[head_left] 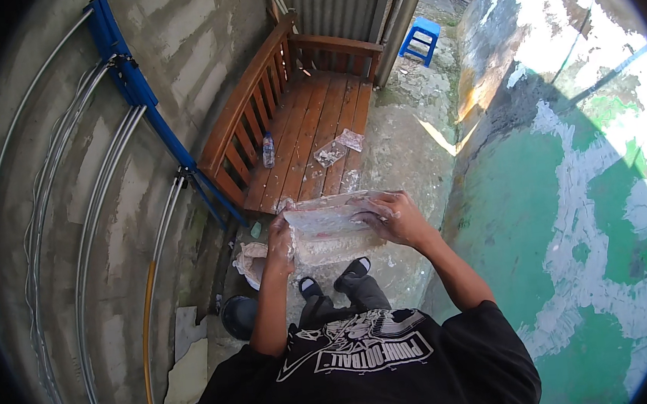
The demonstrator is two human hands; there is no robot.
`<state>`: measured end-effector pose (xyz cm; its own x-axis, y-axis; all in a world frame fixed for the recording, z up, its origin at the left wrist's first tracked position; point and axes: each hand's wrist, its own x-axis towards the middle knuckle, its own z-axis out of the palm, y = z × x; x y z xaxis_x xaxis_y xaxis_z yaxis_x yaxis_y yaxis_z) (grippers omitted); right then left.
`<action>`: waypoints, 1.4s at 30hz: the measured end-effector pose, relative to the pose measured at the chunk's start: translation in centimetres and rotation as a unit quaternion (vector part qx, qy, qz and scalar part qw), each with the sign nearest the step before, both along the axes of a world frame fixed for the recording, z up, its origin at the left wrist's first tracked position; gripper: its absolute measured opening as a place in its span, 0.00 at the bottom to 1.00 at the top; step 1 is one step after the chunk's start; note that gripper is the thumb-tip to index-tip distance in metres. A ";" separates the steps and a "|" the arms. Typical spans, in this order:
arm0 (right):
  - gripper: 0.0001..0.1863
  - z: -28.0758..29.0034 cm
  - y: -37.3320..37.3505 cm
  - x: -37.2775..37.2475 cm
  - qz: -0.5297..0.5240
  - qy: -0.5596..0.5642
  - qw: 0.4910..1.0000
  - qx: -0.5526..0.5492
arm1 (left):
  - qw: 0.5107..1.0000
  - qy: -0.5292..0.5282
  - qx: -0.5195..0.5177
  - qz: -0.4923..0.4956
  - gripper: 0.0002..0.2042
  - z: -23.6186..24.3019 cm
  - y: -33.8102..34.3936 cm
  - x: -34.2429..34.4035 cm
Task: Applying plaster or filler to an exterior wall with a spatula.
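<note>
Both my hands hold a rectangular, tray-like piece (333,228) in front of my body. It is whitish with pinkish patches, and a rough, crumbly coating runs along its near side. My left hand (281,239) is closed on its left end, with pale residue on the fingers. At the right end my right hand (392,218) grips the rim, its thumb over the inner face. Below my left forearm stands a white-crusted bucket (250,264) with pale material inside. The underside of the tray-like piece is hidden.
Ahead is a wooden bench (280,179) bearing a plastic bottle (268,151) and a clear plastic container (329,153). A blue rack (132,88) with metal rods lines the left wall. A dark bucket (239,316) is beside me; a blue stool (422,40) stands farther off. A green-and-white wall (509,240) bounds the right.
</note>
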<state>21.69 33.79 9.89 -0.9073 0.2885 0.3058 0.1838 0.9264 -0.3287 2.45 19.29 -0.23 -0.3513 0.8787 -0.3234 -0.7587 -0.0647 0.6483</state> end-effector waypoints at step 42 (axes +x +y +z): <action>0.16 -0.3 -1.8 -1.3 0.038 0.069 0.996 0.038 | 0.998 0.000 0.046 0.048 0.17 -0.1 -1.7 -0.4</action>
